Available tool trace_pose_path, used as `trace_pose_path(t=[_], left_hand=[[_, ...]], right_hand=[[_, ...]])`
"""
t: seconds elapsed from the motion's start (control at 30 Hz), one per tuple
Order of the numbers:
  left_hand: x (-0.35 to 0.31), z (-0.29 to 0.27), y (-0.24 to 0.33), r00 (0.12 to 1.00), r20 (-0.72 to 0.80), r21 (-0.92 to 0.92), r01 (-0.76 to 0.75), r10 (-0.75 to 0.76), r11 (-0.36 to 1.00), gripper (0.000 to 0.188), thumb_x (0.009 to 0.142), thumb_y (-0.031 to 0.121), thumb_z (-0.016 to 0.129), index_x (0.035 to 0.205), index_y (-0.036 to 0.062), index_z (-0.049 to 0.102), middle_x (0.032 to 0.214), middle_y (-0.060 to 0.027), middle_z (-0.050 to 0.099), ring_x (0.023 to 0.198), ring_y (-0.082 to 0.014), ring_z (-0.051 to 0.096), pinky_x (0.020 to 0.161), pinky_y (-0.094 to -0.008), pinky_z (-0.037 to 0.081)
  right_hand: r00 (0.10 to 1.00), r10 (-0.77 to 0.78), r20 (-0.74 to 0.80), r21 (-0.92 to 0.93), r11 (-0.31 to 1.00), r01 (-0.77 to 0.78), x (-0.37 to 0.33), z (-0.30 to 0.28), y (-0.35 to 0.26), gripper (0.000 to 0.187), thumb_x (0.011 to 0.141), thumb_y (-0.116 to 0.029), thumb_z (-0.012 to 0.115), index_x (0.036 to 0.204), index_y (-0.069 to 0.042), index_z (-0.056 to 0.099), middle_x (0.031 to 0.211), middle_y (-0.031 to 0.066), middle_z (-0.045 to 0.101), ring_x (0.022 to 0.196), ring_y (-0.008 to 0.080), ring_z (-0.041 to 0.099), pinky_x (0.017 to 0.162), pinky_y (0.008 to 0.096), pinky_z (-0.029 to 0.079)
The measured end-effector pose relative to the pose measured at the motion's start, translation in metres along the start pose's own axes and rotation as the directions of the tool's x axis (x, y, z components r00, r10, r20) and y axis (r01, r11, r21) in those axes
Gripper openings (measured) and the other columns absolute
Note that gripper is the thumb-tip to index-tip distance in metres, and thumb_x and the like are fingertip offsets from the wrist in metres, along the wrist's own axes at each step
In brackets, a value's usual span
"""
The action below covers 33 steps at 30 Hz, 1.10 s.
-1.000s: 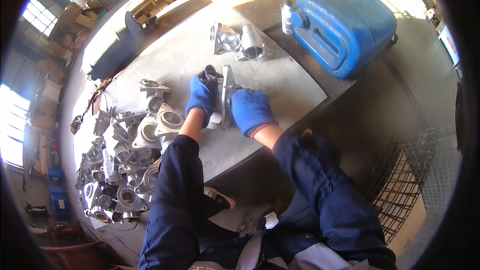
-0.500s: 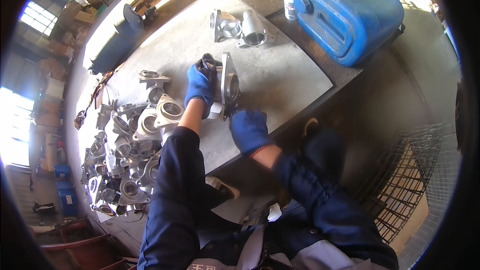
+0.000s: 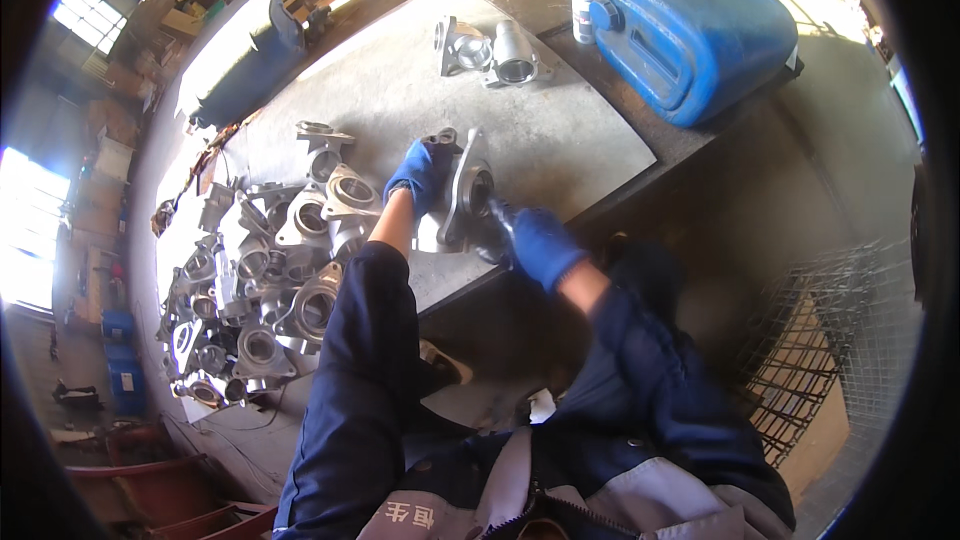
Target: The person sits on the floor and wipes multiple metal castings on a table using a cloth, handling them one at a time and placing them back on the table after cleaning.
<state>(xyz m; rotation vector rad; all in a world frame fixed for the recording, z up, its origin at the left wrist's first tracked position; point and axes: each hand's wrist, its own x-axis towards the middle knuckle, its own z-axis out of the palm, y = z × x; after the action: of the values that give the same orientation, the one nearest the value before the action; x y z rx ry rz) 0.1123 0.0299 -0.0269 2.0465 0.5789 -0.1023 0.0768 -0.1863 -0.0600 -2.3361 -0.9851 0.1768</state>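
On the metal table top, a silver flanged metal casting stands with its round bore facing right. My left hand, in a blue knitted glove with dark palm, is closed around the casting's far left side. My right hand, gloved alike, is closed on a slim tool. The tool's tip reaches to the bore opening; its exact kind is too blurred to tell. My right fingers are partly hidden by the glove's back.
A heap of similar castings covers the table's left side. Two more castings stand at the back. A blue jerrycan and a small bottle stand at the far right. A wire mesh basket is at the lower right.
My right hand has moved to the right, and the slim tool now shows between it and the bore. The casting and my left hand sit slightly nearer in the picture; the view has shifted a little.
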Motion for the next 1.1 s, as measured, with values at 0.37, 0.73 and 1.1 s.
trace_pose_path(t=[0.37, 0.73, 1.1], left_hand=[[-0.017, -0.010, -0.036, 0.982, 0.071, -0.530, -0.113, 0.177, 0.841, 0.050, 0.102, 0.042, 0.042, 0.121, 0.0008, 0.063, 0.117, -0.0116, 0.067, 0.108, -0.0225, 0.061, 0.095, -0.0344, 0.046], [-0.126, -0.027, -0.093, 0.853, -0.154, 0.475, -0.379, 0.499, 0.794, 0.064, 0.077, 0.005, 0.065, 0.137, 0.0192, 0.051, 0.133, -0.0181, 0.056, 0.124, -0.0330, 0.053, 0.102, -0.0395, 0.046], [-0.124, -0.004, -0.105, 0.803, -0.301, 0.518, -0.316, 0.515, 0.795, 0.059, 0.073, 0.020, 0.070, 0.131, 0.0243, 0.058, 0.099, -0.0135, 0.066, 0.086, -0.0317, 0.067, 0.073, -0.0409, 0.053]], right_hand=[[0.996, 0.086, -0.021, 0.669, 0.742, -0.050, 0.028, 0.092, 0.014, 0.038, 0.076, -0.035, 0.076, 0.103, -0.010, 0.066, 0.091, 0.0202, 0.068, 0.087, 0.0411, 0.065, 0.074, 0.0463, 0.053], [0.993, -0.021, 0.115, -0.474, 0.877, 0.074, 0.032, -0.031, -0.088, 0.025, 0.093, -0.025, 0.053, 0.101, -0.006, 0.066, 0.090, 0.0166, 0.071, 0.085, 0.0354, 0.070, 0.075, 0.0433, 0.054], [0.997, 0.050, 0.066, -0.608, 0.794, 0.000, 0.035, -0.004, -0.099, 0.024, 0.092, -0.016, 0.050, 0.107, -0.003, 0.064, 0.088, 0.0183, 0.071, 0.078, 0.0356, 0.071, 0.071, 0.0459, 0.055]])
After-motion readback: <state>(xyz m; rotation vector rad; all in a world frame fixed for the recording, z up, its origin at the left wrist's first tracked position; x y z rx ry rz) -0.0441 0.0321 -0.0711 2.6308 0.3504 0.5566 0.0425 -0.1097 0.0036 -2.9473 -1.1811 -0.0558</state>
